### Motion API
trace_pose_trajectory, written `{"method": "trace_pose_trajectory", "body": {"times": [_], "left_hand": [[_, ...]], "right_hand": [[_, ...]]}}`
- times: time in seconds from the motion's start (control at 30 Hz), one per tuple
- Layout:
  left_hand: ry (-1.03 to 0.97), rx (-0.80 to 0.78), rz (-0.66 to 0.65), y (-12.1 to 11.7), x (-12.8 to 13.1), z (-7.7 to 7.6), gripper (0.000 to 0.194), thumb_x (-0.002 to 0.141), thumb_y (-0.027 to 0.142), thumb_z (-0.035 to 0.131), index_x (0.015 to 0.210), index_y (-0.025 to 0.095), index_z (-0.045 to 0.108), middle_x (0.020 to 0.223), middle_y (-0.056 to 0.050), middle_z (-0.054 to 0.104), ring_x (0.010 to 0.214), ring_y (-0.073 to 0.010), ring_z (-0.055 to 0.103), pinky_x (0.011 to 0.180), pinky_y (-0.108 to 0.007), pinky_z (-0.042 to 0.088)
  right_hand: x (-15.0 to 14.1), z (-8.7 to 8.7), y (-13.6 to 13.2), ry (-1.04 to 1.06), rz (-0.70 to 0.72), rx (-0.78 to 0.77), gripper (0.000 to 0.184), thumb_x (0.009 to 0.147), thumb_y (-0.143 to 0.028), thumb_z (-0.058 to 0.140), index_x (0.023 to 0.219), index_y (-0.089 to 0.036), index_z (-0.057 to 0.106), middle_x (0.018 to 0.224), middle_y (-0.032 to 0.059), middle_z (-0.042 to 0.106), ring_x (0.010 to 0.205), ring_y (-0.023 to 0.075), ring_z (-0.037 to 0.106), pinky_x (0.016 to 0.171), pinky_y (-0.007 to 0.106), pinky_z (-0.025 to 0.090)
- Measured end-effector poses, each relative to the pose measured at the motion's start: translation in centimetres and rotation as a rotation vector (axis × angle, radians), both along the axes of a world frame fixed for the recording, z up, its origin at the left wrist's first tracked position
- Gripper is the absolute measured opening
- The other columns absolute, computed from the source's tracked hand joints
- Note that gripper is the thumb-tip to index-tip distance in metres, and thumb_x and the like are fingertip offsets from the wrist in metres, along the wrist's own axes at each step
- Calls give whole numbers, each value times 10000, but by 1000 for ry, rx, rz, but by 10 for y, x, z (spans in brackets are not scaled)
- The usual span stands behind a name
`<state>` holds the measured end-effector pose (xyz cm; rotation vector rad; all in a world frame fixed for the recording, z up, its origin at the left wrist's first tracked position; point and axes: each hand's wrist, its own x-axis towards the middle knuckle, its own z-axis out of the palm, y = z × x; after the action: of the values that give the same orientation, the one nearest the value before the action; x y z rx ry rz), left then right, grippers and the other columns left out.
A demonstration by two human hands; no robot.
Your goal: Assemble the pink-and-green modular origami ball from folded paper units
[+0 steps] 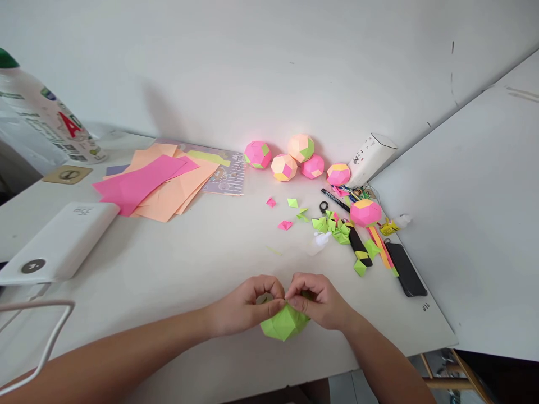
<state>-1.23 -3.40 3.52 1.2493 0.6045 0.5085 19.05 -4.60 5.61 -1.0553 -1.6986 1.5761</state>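
A light green folded-paper ball (285,324) rests near the front edge of the white table, between my two hands. My left hand (256,303) is closed in a pinch at the ball's top left. From the other side my right hand (318,300) pinches the ball's upper edge, its fingertips almost meeting the left ones. The fingers cover the upper part of the ball. Beyond them lie a small clear bottle with a white tip (320,241), a heap of folded green paper pieces (334,227) and two small pink folded pieces, one of them a pink piece (285,225).
Several pink, peach and green paper balls (301,147) stand along the wall. Pink and peach paper sheets (155,179) lie at the back left, near a white power bank (59,241) and a bottle (50,112). A black phone (405,269) lies right.
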Motion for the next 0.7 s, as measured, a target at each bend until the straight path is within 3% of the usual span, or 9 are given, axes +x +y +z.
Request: {"method": "trace_pose_trajectory", "body": {"times": [0.43, 0.7], "left_hand": [[96, 62, 18, 1, 0, 7, 281, 809, 394, 567, 679, 164, 470, 711, 7, 480, 625, -113, 412, 580, -251, 358], [81, 21, 6, 0, -1, 3, 321, 806, 443, 575, 681, 168, 468, 681, 20, 471, 603, -104, 399, 561, -238, 351]], "right_hand": [[-2, 1, -1, -11, -4, 55, 115, 844, -277, 608, 813, -177, 653, 698, -9, 508, 579, 93, 429, 533, 235, 352], [-3, 1, -2, -24, -4, 49, 109, 842, -270, 605, 818, -175, 654, 693, -8, 500, 588, 96, 430, 538, 236, 349]]}}
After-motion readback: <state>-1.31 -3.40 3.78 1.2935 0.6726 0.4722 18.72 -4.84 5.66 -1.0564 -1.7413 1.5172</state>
